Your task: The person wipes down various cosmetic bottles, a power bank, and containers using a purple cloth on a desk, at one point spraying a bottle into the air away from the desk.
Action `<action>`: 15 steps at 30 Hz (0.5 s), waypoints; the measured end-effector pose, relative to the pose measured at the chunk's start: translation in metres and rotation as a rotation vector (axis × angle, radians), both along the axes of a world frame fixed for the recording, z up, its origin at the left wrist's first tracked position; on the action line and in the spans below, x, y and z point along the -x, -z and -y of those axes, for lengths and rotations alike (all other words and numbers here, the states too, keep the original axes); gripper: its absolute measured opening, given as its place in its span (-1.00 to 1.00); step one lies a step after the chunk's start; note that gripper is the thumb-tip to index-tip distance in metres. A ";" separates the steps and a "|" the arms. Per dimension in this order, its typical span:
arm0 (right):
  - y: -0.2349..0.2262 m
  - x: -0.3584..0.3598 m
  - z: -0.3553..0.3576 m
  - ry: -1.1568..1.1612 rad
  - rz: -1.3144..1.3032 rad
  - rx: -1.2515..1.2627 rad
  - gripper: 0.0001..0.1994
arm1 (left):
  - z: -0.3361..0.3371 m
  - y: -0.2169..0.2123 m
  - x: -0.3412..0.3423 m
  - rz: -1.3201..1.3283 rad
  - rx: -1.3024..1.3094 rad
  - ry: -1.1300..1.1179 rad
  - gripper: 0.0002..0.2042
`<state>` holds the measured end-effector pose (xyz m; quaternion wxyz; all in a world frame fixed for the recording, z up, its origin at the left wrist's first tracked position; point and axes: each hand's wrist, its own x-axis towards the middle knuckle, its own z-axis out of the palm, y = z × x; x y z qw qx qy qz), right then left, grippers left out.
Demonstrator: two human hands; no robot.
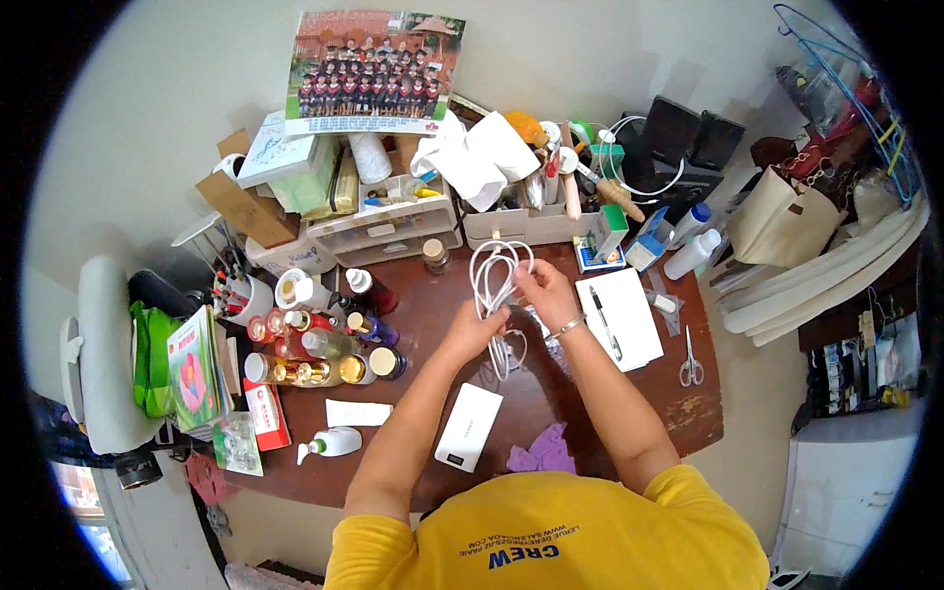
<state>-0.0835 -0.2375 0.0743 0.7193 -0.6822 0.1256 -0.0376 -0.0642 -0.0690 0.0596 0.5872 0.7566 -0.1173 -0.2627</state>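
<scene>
Both of my hands hold a white cable [495,280] gathered into loops above a dark brown desk [433,305]. My left hand [476,330] grips the lower part of the loops, and the cable's loose end hangs below it. My right hand [544,291], with a bracelet on the wrist, pinches the loops near the top right. A white power bank [469,426] lies flat on the desk just below my left forearm.
Several small bottles [320,344] crowd the desk's left side, with a pump bottle [331,444] near the front edge. A notepad with a pen [619,320] and scissors [691,362] lie right. A purple cloth [542,452] lies near my body. Drawer organisers [393,231] line the back.
</scene>
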 end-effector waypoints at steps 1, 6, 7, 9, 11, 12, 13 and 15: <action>0.012 0.001 0.004 -0.009 0.054 -0.041 -0.67 | 0.001 -0.006 0.004 -0.038 0.099 -0.048 -0.85; -0.003 0.035 -0.018 -0.473 -0.042 -0.091 -0.41 | 0.006 -0.026 0.013 -0.192 0.511 -0.356 -0.90; 0.017 0.040 -0.025 -0.440 0.085 0.119 -0.44 | 0.010 -0.028 0.014 -0.211 0.487 -0.416 -0.88; 0.017 0.046 -0.033 -0.464 0.084 0.273 -0.52 | 0.009 -0.022 0.019 -0.188 0.456 -0.476 -0.87; -0.014 0.054 -0.033 -0.560 -0.179 0.170 -0.61 | 0.004 -0.023 0.026 -0.205 0.358 -0.510 -0.86; -0.012 0.057 -0.031 -0.580 -0.205 0.158 -0.66 | 0.002 -0.020 0.030 -0.198 0.384 -0.493 -0.85; -0.010 0.059 -0.028 -0.599 -0.231 0.147 -0.70 | -0.001 -0.015 0.033 -0.191 0.411 -0.476 -0.85; -0.015 0.067 -0.025 -0.636 -0.284 0.127 -0.74 | -0.008 -0.009 0.039 -0.206 0.459 -0.383 -0.76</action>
